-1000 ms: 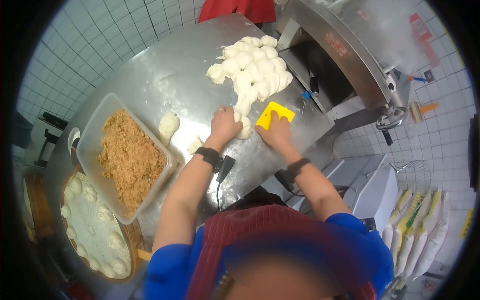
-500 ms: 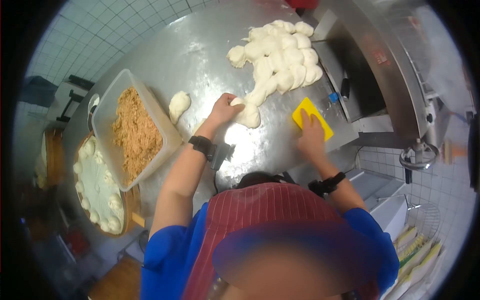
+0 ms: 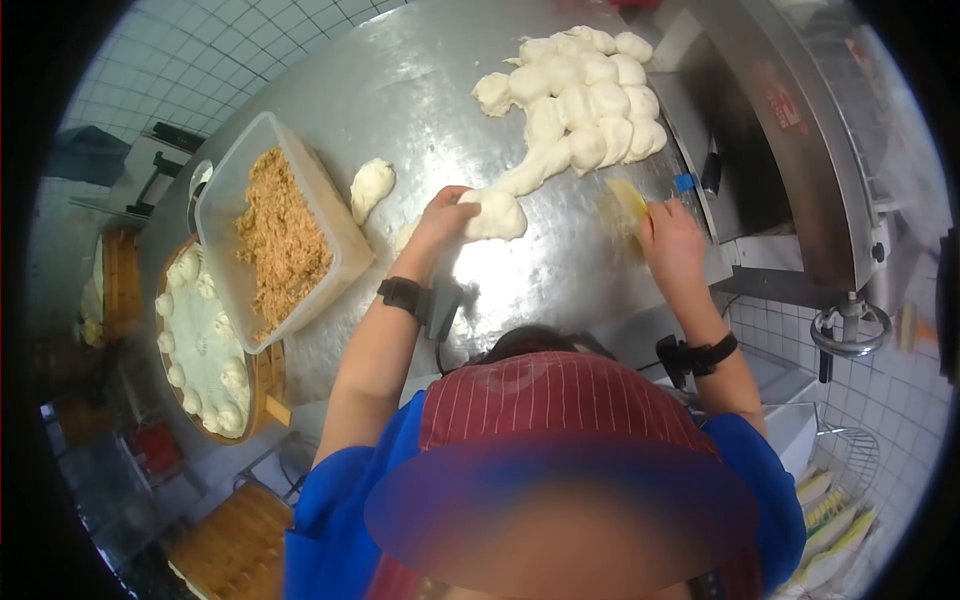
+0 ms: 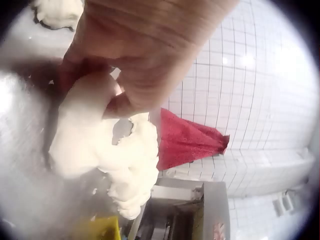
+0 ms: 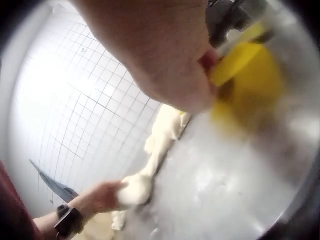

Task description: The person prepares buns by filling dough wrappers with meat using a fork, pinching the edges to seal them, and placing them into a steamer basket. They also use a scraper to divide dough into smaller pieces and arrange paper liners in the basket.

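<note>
The left hand (image 3: 443,222) grips the near end of a white dough strand (image 3: 497,215), which stretches up to a mass of joined dough lumps (image 3: 585,98). In the left wrist view the thumb and fingers of the left hand (image 4: 135,55) pinch the dough (image 4: 80,135). The right hand (image 3: 675,245) holds a yellow scraper (image 3: 627,205), blurred, to the right of the strand. The right wrist view shows the scraper (image 5: 250,82) tilted over the metal table (image 5: 215,175), apart from the dough.
A clear tub (image 3: 348,238) of orange-brown filling stands at the left, above a round steamer (image 3: 268,375) with small buns around its rim. One loose dough piece (image 3: 372,187) lies beside the tub. A metal appliance (image 3: 800,150) borders the table at the right.
The right hand has moved right with the scraper, away from the dough, and the scraper has tilted. The left hand keeps its grip; the strand beyond it looks longer and thinner.
</note>
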### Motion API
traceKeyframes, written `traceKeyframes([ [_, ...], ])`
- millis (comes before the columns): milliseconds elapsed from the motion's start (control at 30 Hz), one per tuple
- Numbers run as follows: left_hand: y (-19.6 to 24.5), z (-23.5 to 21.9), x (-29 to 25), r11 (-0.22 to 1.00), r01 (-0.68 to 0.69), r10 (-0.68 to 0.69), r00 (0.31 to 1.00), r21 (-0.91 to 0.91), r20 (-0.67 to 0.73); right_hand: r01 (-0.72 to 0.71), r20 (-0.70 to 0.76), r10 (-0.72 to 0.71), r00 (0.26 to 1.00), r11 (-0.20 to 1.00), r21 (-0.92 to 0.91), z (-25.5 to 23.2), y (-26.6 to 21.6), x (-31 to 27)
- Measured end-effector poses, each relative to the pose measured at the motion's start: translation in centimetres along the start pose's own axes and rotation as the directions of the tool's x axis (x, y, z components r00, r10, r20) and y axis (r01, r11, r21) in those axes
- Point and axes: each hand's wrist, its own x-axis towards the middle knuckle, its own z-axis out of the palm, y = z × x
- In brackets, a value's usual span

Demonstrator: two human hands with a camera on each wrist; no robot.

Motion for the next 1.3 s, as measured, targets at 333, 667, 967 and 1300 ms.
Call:
traceKeyframes([
  [333,-1.7,-0.4,-0.8,0.987,-0.147,0.147,0.989,0.062,0.007,-0.182,0.146,0.112,0.983,0.699,0.691,-1.2,-13.9,2.7],
  [667,-3.9,-1.5,0.7,0.832,-0.3,0.338,0.941,0.466,0.003,-0.05,0.326,-0.085,0.942,0.922,0.383,0.7,-20.4,5.5],
  [967,-4.0,-4.7,-4.3,0.994,-0.042,0.058,0.986,-0.104,0.153,0.01,0.404,-0.104,0.909,0.973,0.229,2.6,-17.0,11.2],
  [1300,-5.4,-9.0,-10.0,0.853,-0.01,0.12,0.976,-0.521,0.179,0.09,-0.163,-0.009,0.987,0.864,0.496,1.8,-16.2,6.9],
])
